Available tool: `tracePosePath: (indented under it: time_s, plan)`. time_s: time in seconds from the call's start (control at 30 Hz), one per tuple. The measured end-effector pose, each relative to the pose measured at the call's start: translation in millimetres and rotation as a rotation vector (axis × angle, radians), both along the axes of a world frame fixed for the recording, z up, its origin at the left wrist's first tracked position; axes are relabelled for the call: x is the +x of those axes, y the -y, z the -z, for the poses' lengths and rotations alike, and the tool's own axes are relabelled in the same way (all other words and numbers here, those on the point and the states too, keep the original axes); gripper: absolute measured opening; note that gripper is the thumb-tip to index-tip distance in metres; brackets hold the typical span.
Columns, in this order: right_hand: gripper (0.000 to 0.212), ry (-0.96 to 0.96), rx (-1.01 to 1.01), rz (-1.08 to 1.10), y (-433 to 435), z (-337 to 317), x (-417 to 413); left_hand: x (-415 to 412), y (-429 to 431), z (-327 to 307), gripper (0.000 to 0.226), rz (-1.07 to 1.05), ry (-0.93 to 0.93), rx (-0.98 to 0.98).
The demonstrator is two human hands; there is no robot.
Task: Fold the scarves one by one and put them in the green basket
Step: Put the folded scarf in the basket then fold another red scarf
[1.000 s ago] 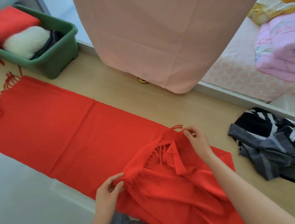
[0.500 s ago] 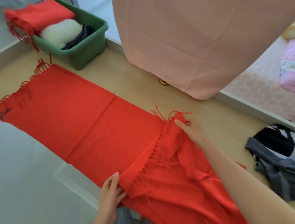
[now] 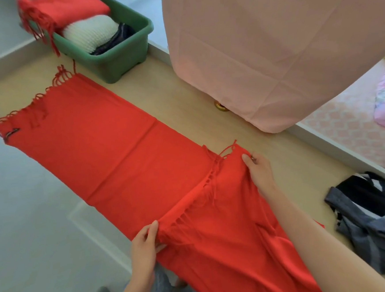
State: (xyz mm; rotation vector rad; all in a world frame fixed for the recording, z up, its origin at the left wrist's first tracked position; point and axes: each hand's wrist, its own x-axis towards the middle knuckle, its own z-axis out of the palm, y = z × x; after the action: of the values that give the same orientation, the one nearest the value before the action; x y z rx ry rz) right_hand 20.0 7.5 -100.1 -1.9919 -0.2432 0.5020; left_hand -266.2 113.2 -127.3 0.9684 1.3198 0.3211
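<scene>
Mid-fold, the left hand [image 3: 144, 248] and right hand [image 3: 259, 175] pinch the red scarf [image 3: 108, 138] at its fringed end; green basket [image 3: 120, 59], far left, part-filled; striped scarf [image 3: 371, 212] waiting.

We have one view: a wide-angle head cam, facing forward and steeply down over the desk [image 3: 182, 93]. Left hand [image 3: 144, 248] and right hand [image 3: 259, 175] sit close, low in frame. Scarf [image 3: 118, 147] crosses diagonally. Basket [image 3: 122, 57] farthest, top left.
</scene>
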Motion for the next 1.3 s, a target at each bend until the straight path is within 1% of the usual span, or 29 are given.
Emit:
tracePosePath:
  time_s: [0.07,0.17,0.23,0.27,0.33,0.4,0.43,0.47,0.53,0.6,0.67,0.73,0.8,0.87,0.93,0.97,1.07,1.13,1.2,1.3]
  plan:
    - [0.018,-0.003,0.003,-0.007,-5,-1,3,-1,-4,-3,0.029,-0.110,0.006,-0.158]
    - [0.027,-0.003,-0.048,-0.041,-6,5,4,-2,-7,-1,0.046,-0.225,0.031,-0.331]
    - [0.031,-0.009,-0.102,-0.056,-4,11,3,-2,-9,-1,0.053,-0.221,0.098,-0.446]
    - [0.033,-0.012,-0.131,-0.055,-4,14,2,-1,-9,-3,0.050,-0.177,0.139,-0.473]
    - [0.031,-0.004,-0.177,-0.056,-2,18,0,-2,-8,-5,0.037,-0.058,0.172,-0.410]
    - [0.015,-0.014,-0.211,-0.070,2,24,1,-5,-5,-4,0.030,0.029,0.107,-0.268]
    - [0.012,-0.029,-0.225,-0.080,3,27,1,-7,-4,-1,0.030,0.035,0.073,-0.216]
    - [0.014,-0.051,-0.232,-0.087,4,29,1,-8,-3,1,0.028,0.022,0.057,-0.195]
    - [0.014,-0.058,-0.239,-0.084,4,28,1,-7,-2,3,0.021,-0.021,0.061,-0.219]
    - [0.012,0.008,-0.238,-0.073,1,23,2,-3,-3,2,0.014,-0.071,0.092,-0.250]
    - [0.021,0.065,-0.174,-0.053,-3,13,3,1,-3,-4,0.021,-0.134,0.141,-0.271]
    - [0.021,0.072,-0.080,-0.021,-7,-1,4,1,-6,-8,0.035,-0.197,0.162,-0.290]
    - [0.024,0.069,-0.049,0.006,-8,-4,8,-2,-7,-5,0.045,-0.249,0.163,-0.327]
    - [0.029,0.074,-0.158,-0.031,-7,3,11,-6,-4,2,0.048,-0.339,0.183,-0.426]
    - [0.036,0.061,-0.340,-0.077,-3,13,11,-9,-3,6,0.043,-0.371,0.177,-0.487]
    - [0.040,0.053,-0.389,-0.078,-2,16,9,-10,-2,9,0.037,-0.372,0.179,-0.506]
    - [0.043,0.026,-0.407,-0.063,2,21,6,-10,-4,11,0.021,-0.314,0.138,-0.468]
    - [0.042,-0.017,-0.394,-0.053,3,23,6,-10,-7,11,0.017,-0.261,0.128,-0.446]
    - [0.037,-0.066,-0.377,-0.075,3,22,8,-9,-8,6,0.013,-0.223,0.149,-0.453]
    - [0.006,-0.068,-0.319,-0.171,0,11,9,-7,-10,-3,0.010,-0.202,0.187,-0.451]
